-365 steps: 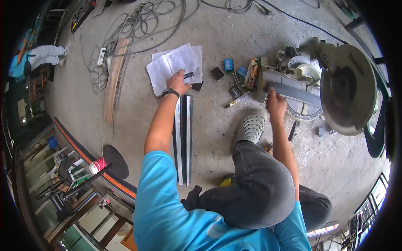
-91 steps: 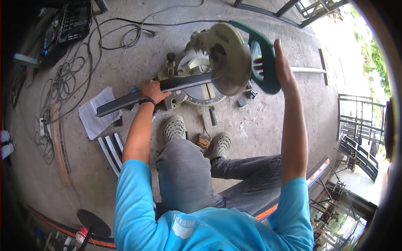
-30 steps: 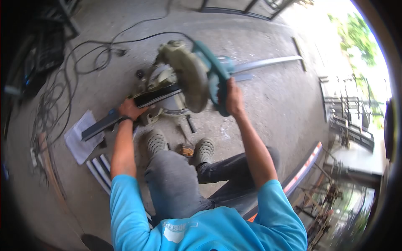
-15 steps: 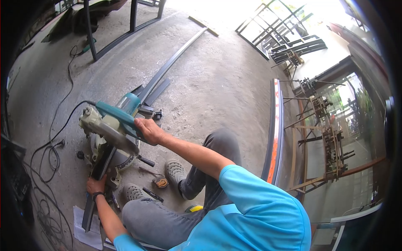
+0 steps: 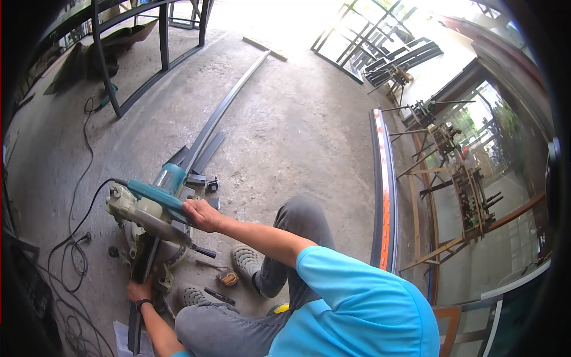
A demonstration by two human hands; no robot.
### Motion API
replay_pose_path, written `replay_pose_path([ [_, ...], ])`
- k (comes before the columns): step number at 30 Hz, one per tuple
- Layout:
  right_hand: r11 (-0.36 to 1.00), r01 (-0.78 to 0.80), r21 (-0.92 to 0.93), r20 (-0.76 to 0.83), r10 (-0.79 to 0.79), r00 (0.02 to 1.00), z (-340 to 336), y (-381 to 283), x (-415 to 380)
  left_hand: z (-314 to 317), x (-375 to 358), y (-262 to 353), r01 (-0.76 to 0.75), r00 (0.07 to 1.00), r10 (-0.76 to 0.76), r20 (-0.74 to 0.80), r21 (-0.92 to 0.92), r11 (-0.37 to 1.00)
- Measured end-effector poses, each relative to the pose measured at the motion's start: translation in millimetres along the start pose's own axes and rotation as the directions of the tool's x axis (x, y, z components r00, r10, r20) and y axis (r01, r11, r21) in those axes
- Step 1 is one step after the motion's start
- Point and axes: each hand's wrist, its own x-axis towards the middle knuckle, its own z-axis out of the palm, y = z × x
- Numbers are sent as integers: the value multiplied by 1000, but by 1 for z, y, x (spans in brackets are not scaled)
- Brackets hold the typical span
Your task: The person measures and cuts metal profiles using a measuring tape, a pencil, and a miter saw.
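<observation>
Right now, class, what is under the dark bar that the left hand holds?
Below the dark bar, part of the saw base shows, then white paper near the bottom edge. The strip directly beneath is covered, and whether bar and paper touch can't be told.

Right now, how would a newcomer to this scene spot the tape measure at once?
Start at the saw at lower left, its teal handle under the right hand. To the saw's right, between two grey shoes, lies the tape measure. Its squat yellow-and-black case sets it apart from the slim dark object beside it.
</observation>
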Motion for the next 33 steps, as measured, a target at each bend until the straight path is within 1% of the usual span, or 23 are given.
replay_pose_path([
  [2,1000,20,2,-16,-20,1000,0,0,-2,-3,-3,3,3,1000,-3,0,-2,1000],
  [6,1000,8,20,2,-8,1000,0,3,-6,-6,-3,4,-4,1000,3,2,26,1000],
  [10,999,1,44,-11,0,1000,7,17,-12,-19,-6,16,10,998,-10,56,4,1000],
  [12,998,7,56,-9,-6,1000,12,28,-18,-16,-4,14,27,998,-33,50,105,994],
  [13,1000,19,21,-17,-19,1000,10,37,-18,-15,-2,12,42,998,-50,44,157,987],
  [15,999,48,-21,-2,-48,999,21,53,-18,4,7,-6,37,999,-44,32,177,984],
  [16,999,14,-50,20,-13,1000,18,50,-14,16,16,-19,48,993,-68,96,197,979],
  [17,979,186,-84,-63,-192,979,17,49,-10,26,19,-26,50,993,-70,98,200,978],
  [18,976,144,-162,-5,-146,989,6,38,5,15,14,-13,93,979,-134,156,248,964],
  [19,911,171,-376,-19,-192,981,6,35,16,14,14,-16,42,983,-74,167,186,982],
  [20,937,34,-348,50,-17,999,-10,5,37,14,11,-21,-46,984,38,176,43,998],
  [21,820,197,-538,163,-128,978,-22,-13,57,-11,-10,-6,-44,989,49,139,-35,998],
  [22,940,32,-339,201,39,979,-26,-40,79,6,-15,-23,-87,984,96,148,-64,994],
  [23,975,-188,-117,233,211,949,-32,-65,102,-11,-34,-18,7,969,-16,247,35,999],
  [24,915,-399,65,257,371,892,-40,-91,126,-14,-59,-26,-4,974,-8,228,54,999],
  [25,937,-347,-43,250,347,904,-43,-101,157,-39,-92,-23,61,973,-68,220,39,997],
  [26,950,-310,-35,253,308,917,-43,-97,187,-49,-125,-31,40,995,-40,87,8,999],
  [27,981,-194,-31,203,196,959,-47,-89,219,-48,-157,-49,87,996,-88,35,38,996],
  [28,996,-76,-40,149,81,986,-49,-82,252,-58,-189,-70,179,984,-180,14,7,984],
  [29,996,72,-59,125,-65,990,-63,-70,270,-70,-220,-81,246,969,-246,7,-36,969],
  [31,959,274,76,-5,-274,962,-76,-42,275,-81,-279,-129,448,891,-453,-16,-126,885],
  [32,920,373,118,-89,-365,927,-91,-32,273,-70,-308,-161,511,833,-543,-101,-234,827],
  [33,852,516,-87,-138,-523,841,-110,-32,251,-74,-331,-180,620,744,-661,-93,-273,736],
])
